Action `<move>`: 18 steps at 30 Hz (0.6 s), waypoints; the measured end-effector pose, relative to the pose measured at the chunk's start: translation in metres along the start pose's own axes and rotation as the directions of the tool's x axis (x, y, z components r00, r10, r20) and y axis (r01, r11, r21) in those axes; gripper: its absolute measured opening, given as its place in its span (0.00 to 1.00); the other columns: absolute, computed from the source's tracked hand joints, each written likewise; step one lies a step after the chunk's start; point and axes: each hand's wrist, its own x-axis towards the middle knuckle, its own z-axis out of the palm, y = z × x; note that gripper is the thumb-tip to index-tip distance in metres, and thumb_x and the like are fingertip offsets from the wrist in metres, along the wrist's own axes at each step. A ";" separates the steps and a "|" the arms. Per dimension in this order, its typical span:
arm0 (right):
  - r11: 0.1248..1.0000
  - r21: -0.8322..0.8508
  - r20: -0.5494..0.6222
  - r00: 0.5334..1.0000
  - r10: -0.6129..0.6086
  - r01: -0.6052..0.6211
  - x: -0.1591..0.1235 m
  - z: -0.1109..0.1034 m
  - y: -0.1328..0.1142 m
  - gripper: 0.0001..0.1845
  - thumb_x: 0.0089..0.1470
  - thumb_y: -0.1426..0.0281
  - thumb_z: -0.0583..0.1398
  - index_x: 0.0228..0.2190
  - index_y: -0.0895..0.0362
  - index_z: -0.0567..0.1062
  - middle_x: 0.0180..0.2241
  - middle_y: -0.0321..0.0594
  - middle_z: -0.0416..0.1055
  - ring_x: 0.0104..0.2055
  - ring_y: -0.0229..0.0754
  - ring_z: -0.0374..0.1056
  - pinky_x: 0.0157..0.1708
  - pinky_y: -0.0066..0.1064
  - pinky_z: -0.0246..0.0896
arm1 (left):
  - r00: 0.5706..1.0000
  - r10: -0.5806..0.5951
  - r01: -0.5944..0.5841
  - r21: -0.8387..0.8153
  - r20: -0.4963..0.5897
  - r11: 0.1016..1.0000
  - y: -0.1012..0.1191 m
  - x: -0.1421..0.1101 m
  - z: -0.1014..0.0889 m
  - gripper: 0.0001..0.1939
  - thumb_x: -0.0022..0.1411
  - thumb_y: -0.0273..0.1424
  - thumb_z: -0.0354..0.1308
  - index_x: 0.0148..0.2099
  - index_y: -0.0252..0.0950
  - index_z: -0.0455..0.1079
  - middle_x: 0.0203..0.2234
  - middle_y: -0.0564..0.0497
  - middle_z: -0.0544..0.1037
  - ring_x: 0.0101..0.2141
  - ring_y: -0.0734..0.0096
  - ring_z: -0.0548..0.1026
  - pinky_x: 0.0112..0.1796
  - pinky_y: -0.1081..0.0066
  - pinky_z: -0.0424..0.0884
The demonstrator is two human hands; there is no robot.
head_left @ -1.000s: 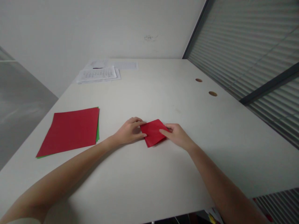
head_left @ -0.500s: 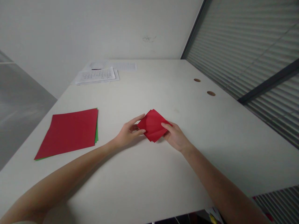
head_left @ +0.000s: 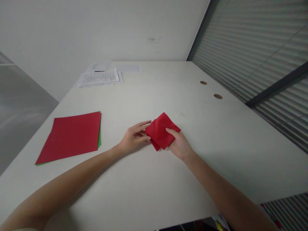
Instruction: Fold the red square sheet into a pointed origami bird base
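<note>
Paper, red and folded squarish (head_left: 159, 129), lay between my hands near frame centre, corner to corner; my right hand (head_left: 181, 146), overlapping it more, pinched it, while my left hand (head_left: 131, 137) seemingly touched the opposite corner, grip unclear.

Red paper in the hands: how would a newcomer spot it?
On the white table, find the left hand and right hand. The layered red paper is between them, gripped by the right. Unlike the larger red sheet at left, with green paper peeking out, it is small and shows only red.
</note>
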 end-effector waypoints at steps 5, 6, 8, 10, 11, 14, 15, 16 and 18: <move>0.999 0.016 -0.003 0.999 0.045 -0.045 0.000 0.001 0.000 0.14 0.43 0.65 0.68 0.35 0.52 0.76 0.41 0.40 0.79 0.51 0.53 0.71 0.47 0.45 0.69 | 1.000 0.019 -0.019 -0.010 -0.011 1.000 -0.005 -0.005 0.004 0.38 0.56 0.37 0.67 0.66 0.42 0.59 0.58 0.39 0.70 0.38 0.66 0.80 0.40 0.65 0.80; 0.998 0.020 0.014 0.998 0.055 -0.055 -0.001 0.002 0.001 0.14 0.43 0.65 0.68 0.35 0.52 0.76 0.41 0.40 0.79 0.51 0.53 0.71 0.47 0.45 0.69 | 0.999 0.034 -0.034 0.005 -0.014 0.999 -0.006 -0.006 0.004 0.37 0.56 0.37 0.67 0.66 0.42 0.59 0.58 0.39 0.70 0.39 0.65 0.80 0.41 0.65 0.80; 0.997 0.023 0.065 0.995 0.070 -0.072 -0.002 0.002 0.002 0.15 0.44 0.63 0.67 0.36 0.52 0.76 0.42 0.40 0.79 0.52 0.52 0.70 0.48 0.45 0.69 | 0.998 0.062 -0.060 0.056 -0.021 0.997 -0.009 -0.006 0.004 0.35 0.56 0.38 0.67 0.64 0.40 0.63 0.57 0.40 0.71 0.45 0.60 0.78 0.42 0.65 0.80; 0.997 0.008 0.125 0.989 0.077 -0.079 -0.003 0.003 0.002 0.16 0.45 0.62 0.67 0.38 0.51 0.76 0.43 0.40 0.78 0.52 0.51 0.70 0.48 0.45 0.69 | 0.997 0.073 -0.069 0.097 -0.034 0.993 -0.009 -0.005 0.002 0.34 0.57 0.39 0.67 0.63 0.39 0.64 0.56 0.40 0.72 0.47 0.58 0.77 0.42 0.64 0.80; 0.997 -0.004 0.151 0.985 0.079 -0.080 -0.003 0.003 0.002 0.16 0.46 0.63 0.66 0.39 0.51 0.76 0.44 0.40 0.78 0.52 0.51 0.70 0.49 0.44 0.68 | 0.996 0.076 -0.072 0.108 -0.037 0.992 -0.009 -0.004 0.002 0.33 0.57 0.40 0.66 0.63 0.39 0.64 0.56 0.40 0.72 0.47 0.58 0.77 0.42 0.64 0.80; 0.996 -0.031 0.203 0.976 0.084 -0.079 -0.004 0.003 0.000 0.16 0.46 0.64 0.66 0.40 0.52 0.75 0.45 0.41 0.77 0.51 0.51 0.71 0.50 0.44 0.68 | 0.996 0.090 -0.088 0.128 -0.011 0.988 -0.007 -0.003 0.000 0.31 0.57 0.39 0.66 0.61 0.38 0.66 0.54 0.39 0.74 0.47 0.58 0.77 0.44 0.64 0.79; 0.996 -0.036 0.214 0.973 0.085 -0.079 -0.005 0.003 -0.001 0.15 0.47 0.64 0.65 0.39 0.52 0.76 0.44 0.41 0.77 0.51 0.51 0.71 0.50 0.45 0.67 | 0.995 0.096 -0.096 0.131 0.002 0.987 -0.006 -0.003 0.000 0.30 0.58 0.39 0.66 0.61 0.38 0.67 0.54 0.40 0.74 0.47 0.59 0.77 0.44 0.64 0.79; 0.996 -0.038 0.223 0.971 0.087 -0.081 -0.005 0.003 -0.001 0.14 0.47 0.64 0.65 0.39 0.52 0.76 0.44 0.42 0.77 0.51 0.51 0.71 0.51 0.45 0.67 | 0.995 0.104 -0.104 0.133 0.013 0.986 -0.005 -0.003 0.000 0.29 0.58 0.39 0.65 0.60 0.38 0.67 0.53 0.40 0.75 0.47 0.59 0.77 0.44 0.64 0.78; 0.995 -0.035 0.230 0.969 0.095 -0.089 -0.005 0.003 -0.002 0.13 0.47 0.64 0.64 0.37 0.52 0.76 0.43 0.42 0.78 0.52 0.52 0.70 0.50 0.45 0.67 | 0.993 0.119 -0.121 0.135 0.021 0.983 -0.004 -0.002 -0.001 0.28 0.59 0.38 0.65 0.60 0.38 0.67 0.53 0.40 0.75 0.47 0.60 0.77 0.45 0.65 0.78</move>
